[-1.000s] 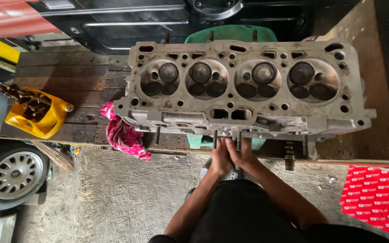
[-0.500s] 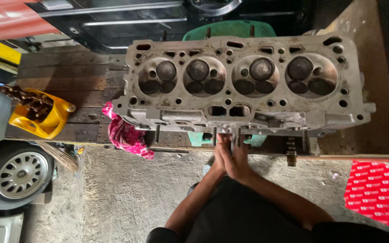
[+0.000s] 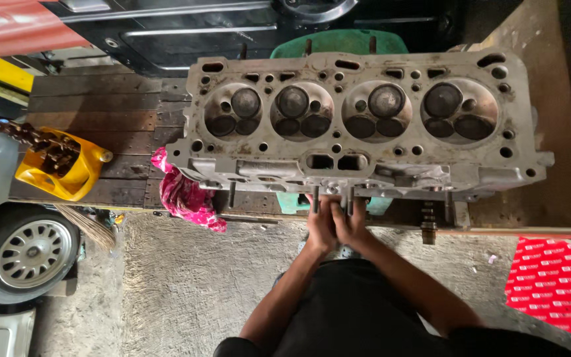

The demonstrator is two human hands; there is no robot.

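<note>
Workshop floor, rough concrete, w/ a dark wooden desk across the top. Cylinder head lies chamber-side up on it, at 12 o'clock from the person. Both hands press together at its near edge by the studs: left hand and right hand curled, fingers hidden under the casting, so grip can't be told. Looks like work on a fitting at that edge. Pink rag at 9, yellow jug farther left.

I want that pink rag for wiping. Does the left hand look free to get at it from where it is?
Probably yes: the pink rag hangs off the bench edge with open floor between it and the left hand, though that hand is at the cylinder head.
</note>
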